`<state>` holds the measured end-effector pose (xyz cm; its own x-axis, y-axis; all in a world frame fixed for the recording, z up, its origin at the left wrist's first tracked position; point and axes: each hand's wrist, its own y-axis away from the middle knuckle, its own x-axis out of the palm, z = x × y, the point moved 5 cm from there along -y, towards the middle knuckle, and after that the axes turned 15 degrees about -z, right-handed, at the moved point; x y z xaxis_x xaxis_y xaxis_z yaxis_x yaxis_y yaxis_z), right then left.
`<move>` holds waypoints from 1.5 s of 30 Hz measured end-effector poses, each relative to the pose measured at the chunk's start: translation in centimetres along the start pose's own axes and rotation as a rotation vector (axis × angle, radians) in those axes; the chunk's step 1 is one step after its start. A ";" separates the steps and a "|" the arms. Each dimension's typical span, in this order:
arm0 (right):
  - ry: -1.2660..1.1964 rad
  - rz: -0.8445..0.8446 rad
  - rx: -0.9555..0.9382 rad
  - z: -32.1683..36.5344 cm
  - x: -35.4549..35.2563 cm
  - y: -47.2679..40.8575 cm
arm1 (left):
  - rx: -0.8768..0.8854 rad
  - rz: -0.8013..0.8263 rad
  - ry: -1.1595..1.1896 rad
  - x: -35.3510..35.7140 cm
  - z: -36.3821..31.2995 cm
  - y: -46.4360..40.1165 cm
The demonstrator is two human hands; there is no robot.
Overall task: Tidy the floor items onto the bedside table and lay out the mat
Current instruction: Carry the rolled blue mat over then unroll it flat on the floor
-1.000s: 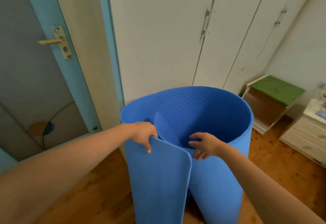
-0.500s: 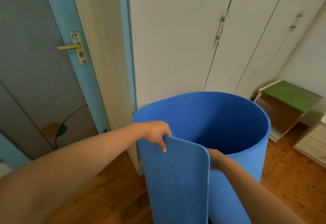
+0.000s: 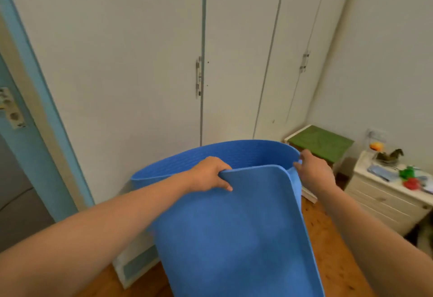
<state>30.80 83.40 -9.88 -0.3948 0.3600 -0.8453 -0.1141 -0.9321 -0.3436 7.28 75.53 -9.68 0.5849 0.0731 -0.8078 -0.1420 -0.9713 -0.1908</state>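
A blue foam mat (image 3: 234,238) stands upright in a loose roll in front of me, its free end hanging toward me. My left hand (image 3: 208,175) grips the top edge of that free end near its left corner. At the top right corner my right hand (image 3: 314,170) holds the mat's edge, fingers curled over it. The white bedside table (image 3: 384,203) stands at the right and carries small green and red items, a blue cloth and a dark figurine.
White wardrobe doors (image 3: 164,62) fill the wall just behind the mat. A blue door frame (image 3: 35,100) is at the left. A low white stool with a green top (image 3: 321,142) sits in the corner. The floor (image 3: 328,238) is wood.
The roll has opened wider and the free end has been pulled toward me. My right hand moved from inside the roll to the right edge. The view swung right, bringing the bedside table in.
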 end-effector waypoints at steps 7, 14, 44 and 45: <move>-0.603 0.176 0.330 -2.7 -3.8 -2.2 | 0.022 -0.175 0.068 -0.8 -6.5 -7.0; -0.611 0.315 0.337 -5.6 -4.0 -0.2 | -0.020 -0.195 0.077 -1.0 -5.7 -7.6; 0.046 0.566 -0.083 19.3 -0.5 27.8 | 0.331 0.064 -0.100 -16.1 4.0 17.5; 0.067 0.551 -0.091 19.1 -1.5 28.5 | 0.349 0.045 -0.085 -16.2 3.1 18.4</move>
<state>10.67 55.51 -10.60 -0.3145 -0.1745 -0.9331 0.1728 -0.9771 0.1245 -7.33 57.15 -1.85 0.5050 0.0649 -0.8607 -0.4391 -0.8392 -0.3209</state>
